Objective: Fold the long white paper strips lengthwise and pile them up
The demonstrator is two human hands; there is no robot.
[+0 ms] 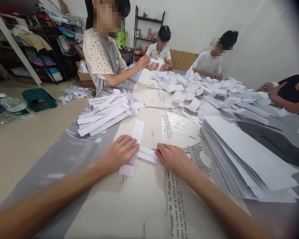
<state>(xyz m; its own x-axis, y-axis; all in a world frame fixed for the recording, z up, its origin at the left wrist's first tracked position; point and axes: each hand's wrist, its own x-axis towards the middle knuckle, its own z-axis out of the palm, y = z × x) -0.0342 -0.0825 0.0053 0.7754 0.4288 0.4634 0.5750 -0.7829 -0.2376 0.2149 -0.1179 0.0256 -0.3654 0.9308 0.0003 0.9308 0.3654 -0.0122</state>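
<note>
Two folded white paper strips lie crossed on the printed table cover in front of me. The upright strip runs away from me, with its near end showing below my left hand. My left hand has its fingers bent together and holds the strips where they meet. The crosswise strip reaches over to my right hand, which pinches its right end between thumb and fingers. The fingers of my left hand partly cover the crossing, so how the strips join there is hidden.
Folded strips are heaped at the left. A stack of white paper sheets lies at the right, near a dark sheet. Folded paper pieces spread across the far side. Several people sit around the table, one holding paper.
</note>
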